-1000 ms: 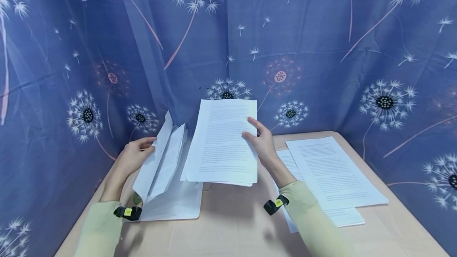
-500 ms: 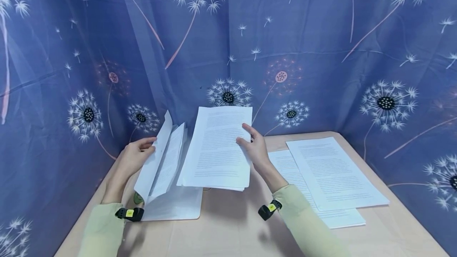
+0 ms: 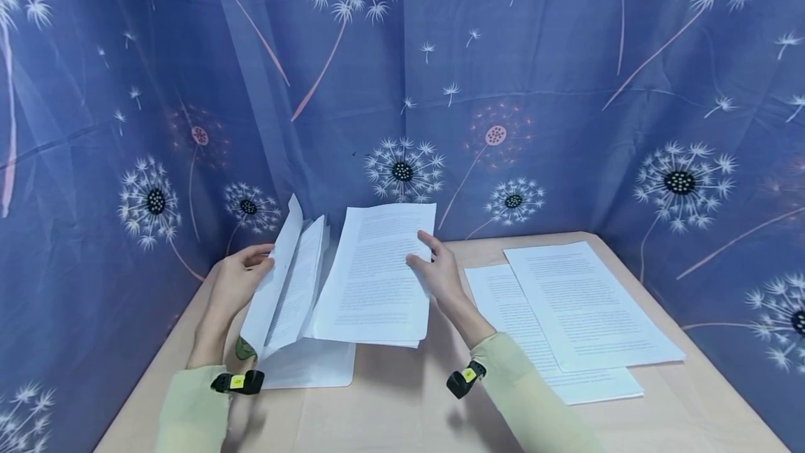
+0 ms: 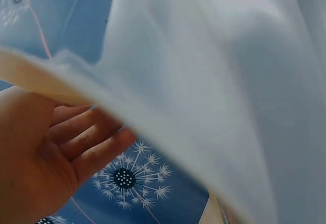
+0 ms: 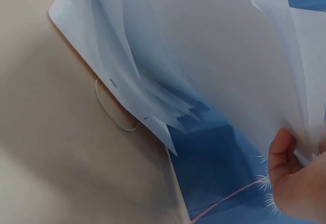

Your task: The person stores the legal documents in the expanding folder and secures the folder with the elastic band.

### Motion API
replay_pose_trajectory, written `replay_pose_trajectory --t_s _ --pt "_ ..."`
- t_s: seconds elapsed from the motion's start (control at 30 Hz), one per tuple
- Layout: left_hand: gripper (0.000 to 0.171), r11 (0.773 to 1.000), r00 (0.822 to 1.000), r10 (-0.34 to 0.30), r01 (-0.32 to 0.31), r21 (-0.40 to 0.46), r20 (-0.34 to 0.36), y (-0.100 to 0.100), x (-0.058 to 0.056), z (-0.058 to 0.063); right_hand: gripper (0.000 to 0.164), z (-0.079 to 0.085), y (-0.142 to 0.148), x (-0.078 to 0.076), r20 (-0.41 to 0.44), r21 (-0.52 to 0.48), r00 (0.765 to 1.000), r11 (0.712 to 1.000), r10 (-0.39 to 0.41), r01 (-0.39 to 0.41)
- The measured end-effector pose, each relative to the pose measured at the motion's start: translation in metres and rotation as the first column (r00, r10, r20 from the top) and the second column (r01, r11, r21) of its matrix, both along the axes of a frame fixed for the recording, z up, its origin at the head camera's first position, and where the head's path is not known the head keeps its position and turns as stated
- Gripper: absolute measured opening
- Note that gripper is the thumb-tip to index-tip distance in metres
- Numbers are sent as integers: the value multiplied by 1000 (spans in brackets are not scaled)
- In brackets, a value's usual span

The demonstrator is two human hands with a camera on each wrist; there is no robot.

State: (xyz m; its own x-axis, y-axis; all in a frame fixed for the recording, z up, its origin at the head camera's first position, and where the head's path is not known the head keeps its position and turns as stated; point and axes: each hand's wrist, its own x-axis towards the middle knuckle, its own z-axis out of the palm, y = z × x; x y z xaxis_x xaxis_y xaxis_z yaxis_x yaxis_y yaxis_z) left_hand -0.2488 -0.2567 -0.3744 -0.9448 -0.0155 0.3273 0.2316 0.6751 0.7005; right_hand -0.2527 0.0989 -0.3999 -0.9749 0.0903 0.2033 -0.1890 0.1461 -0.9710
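Note:
In the head view my left hand [image 3: 235, 282] holds up the cover of a white folder [image 3: 323, 369] by its edge. Printed sheets [image 3: 295, 303] stand tilted inside the folder. A thin cord loop [image 5: 108, 116] sticks out from the folder's edge in the right wrist view. My right hand [image 3: 443, 275] grips a stack of printed sheets [image 3: 377, 278] by its right edge, thumb on the front. That stack is above the folder's right side, its lower left corner close against the sheets inside; whether they touch I cannot tell. The left wrist view shows the cover blurred over my left fingers [image 4: 97, 150].
Two overlapping piles of printed paper lie on the right of the table [image 3: 377, 425]: an upper pile [image 3: 591, 306] set askew on a lower one [image 3: 522, 320]. A blue dandelion-print curtain [image 3: 534, 54] encloses the table's back and sides.
My right hand has brought the stack of sheets left and down, closer to the open folder. The left hand still holds the cover, having shifted only slightly.

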Motion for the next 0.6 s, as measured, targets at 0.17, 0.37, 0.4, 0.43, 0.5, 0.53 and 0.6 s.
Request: replay_pose_trajectory --t_s 0.17,0.37,0.4,0.43,0.5,0.53,0.6 --pt "38 999 999 35 -35 20 -21 4 1 -2 60 -2 -4 1 2 -29 1000 999 21 -21" --pt "38 999 999 42 -41 26 -29 7 2 -3 59 -4 -12 0 -8 -33 999 998 49 -49" --pt "38 999 999 42 -41 27 -28 7 2 -4 59 -5 -14 -1 -8 -29 999 998 51 -51" --pt "37 999 999 41 -40 30 -28 7 2 -4 59 -5 -16 -1 -10 -22 999 998 54 -54" --pt "37 999 999 41 -40 32 -28 7 1 -4 58 -7 -21 -3 -11 -16 998 998 63 -63" --pt "37 999 999 40 -39 34 -28 7 1 -4 58 -8 -23 -4 -16 -10 998 998 68 -69" --pt "37 999 999 41 -40 35 -29 7 0 -4 57 -9 -27 -5 -16 -3 997 997 75 -75"
